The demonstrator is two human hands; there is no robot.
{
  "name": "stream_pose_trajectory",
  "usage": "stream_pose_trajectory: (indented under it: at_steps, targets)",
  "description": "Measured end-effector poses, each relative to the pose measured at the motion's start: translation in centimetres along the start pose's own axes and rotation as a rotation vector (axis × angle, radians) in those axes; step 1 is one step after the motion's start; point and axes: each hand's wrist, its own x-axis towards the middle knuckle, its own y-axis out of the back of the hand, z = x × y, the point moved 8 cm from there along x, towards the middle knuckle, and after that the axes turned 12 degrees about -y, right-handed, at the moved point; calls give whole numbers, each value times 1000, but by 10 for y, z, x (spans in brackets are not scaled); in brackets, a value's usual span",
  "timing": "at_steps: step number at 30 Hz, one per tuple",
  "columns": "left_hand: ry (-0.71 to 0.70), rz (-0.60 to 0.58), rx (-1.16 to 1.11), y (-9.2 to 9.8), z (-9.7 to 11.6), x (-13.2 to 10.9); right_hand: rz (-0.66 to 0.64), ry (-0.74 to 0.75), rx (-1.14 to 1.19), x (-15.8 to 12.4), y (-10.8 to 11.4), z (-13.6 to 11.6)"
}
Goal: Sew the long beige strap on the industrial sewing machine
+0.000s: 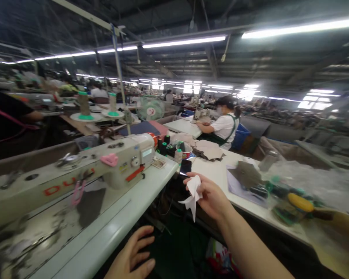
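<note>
My right hand (211, 195) is closed on a crumpled white tissue (194, 190), whose loose corners hang down over the gap between two tables. Lower and to the left, my left hand (135, 252) has its fingers apart and slightly curled, holding nothing. It is nearest to the front edge of the sewing machine table (125, 211). On that table stands a white sewing machine (113, 166) with red lettering. A dark grey fabric piece (90, 205) lies under its arm, and pink-handled snips (79, 190) rest against it.
Beyond the machine are several thread cones (164, 149). The right-hand table (218, 178) bears stacked fabric pieces (211, 149), clear plastic bags (305, 178) and a yellow-lidded container (300, 202). A co-worker (225, 126) sits at another machine, near a green fan (150, 109).
</note>
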Motion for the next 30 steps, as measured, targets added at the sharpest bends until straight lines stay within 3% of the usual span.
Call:
stream_pose_trajectory:
  at_steps: [5,10,15,18,21,24,28,30]
  targets:
    - [-57,90,-262,14,28,-9,-253,-203,171,0,-101,82]
    - [19,135,-393,26,26,-23,-319,-351,280,-11,-151,133]
    - [57,371,-398,61,16,-39,-398,-291,146,-18,-168,134]
    - [-18,485,-386,85,32,-47,-393,-195,-9,-18,-170,125]
    - [-117,527,-362,100,57,-54,-381,-134,-148,-18,-174,120]
    - [-128,545,-361,108,74,-62,-400,-129,-259,-20,-180,119]
    - [-92,587,-409,115,81,-72,-475,-164,-297,-27,-187,117]
    - [-72,600,-417,119,82,-75,-476,-105,-327,-31,-187,109]
